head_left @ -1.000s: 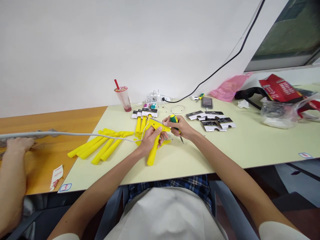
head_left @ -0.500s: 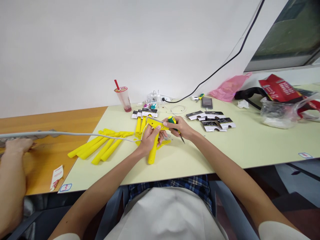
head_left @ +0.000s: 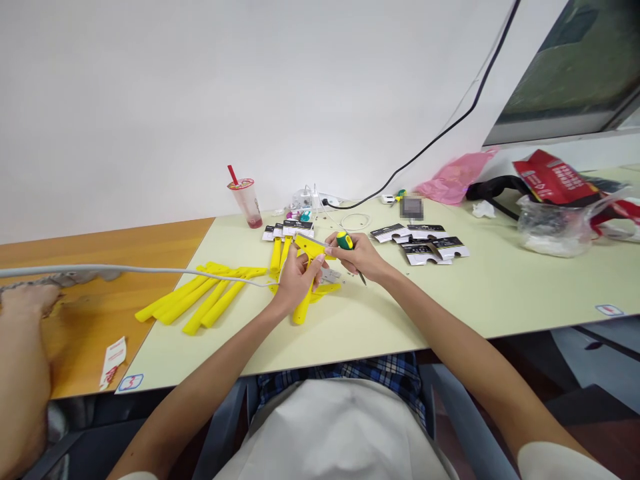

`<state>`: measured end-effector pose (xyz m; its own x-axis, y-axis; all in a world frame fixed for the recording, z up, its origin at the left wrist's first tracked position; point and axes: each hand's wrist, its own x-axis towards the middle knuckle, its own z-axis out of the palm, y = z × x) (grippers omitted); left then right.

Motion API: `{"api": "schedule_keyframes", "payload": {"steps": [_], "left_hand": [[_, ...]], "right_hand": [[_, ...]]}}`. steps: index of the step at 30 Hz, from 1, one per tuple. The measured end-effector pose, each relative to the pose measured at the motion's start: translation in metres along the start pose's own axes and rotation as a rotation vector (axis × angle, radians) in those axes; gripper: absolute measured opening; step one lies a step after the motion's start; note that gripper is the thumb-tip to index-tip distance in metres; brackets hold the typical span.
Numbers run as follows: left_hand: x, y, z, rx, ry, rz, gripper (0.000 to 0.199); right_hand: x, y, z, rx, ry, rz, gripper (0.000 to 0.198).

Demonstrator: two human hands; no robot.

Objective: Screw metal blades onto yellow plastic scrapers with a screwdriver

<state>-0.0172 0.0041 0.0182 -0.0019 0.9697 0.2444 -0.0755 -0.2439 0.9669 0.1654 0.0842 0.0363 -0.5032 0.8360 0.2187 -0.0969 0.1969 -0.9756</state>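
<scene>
My left hand (head_left: pixel 296 281) is closed around a yellow scraper (head_left: pixel 301 312), its thumb near the join of handle and head. The scraper's wide head with a metal edge points away from me, and the handle slants toward me. In my right hand (head_left: pixel 367 257) is a screwdriver (head_left: pixel 345 241) with a green and yellow handle, its shaft pointing down and right. The right fingertips meet the right end of the scraper head; whether they pinch a small part there is too small to tell. Beneath the hands lie more yellow pieces (head_left: pixel 327 289).
Several yellow scrapers (head_left: pixel 220 300) lie to the left, others with black-and-white cards (head_left: pixel 299 228) behind. Loose cards (head_left: pixel 420 252) lie right. A cup with a straw (head_left: pixel 246 203) stands near the wall. A grey cable (head_left: pixel 150 268) crosses from the left, where another person's arm (head_left: pixel 25 360) rests.
The scraper has tilted slightly and my left thumb has shifted on it. My right hand still holds the screwdriver at the head's right end. The whole view has moved a little.
</scene>
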Motion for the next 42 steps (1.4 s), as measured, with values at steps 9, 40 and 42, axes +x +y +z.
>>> {"api": "schedule_keyframes", "payload": {"steps": [9, 40, 42], "left_hand": [[-0.003, -0.013, -0.006, 0.621, 0.17, 0.476, 0.058], [0.009, -0.015, -0.007, -0.018, 0.172, 0.097, 0.067], [0.008, -0.016, -0.008, 0.034, 0.174, 0.146, 0.063]], "right_hand": [[0.002, -0.006, 0.001, 0.031, 0.132, -0.043, 0.041], [0.011, -0.026, -0.033, 0.095, 0.15, 0.046, 0.051], [0.013, -0.026, -0.043, 0.074, 0.138, 0.064, 0.049]]}}
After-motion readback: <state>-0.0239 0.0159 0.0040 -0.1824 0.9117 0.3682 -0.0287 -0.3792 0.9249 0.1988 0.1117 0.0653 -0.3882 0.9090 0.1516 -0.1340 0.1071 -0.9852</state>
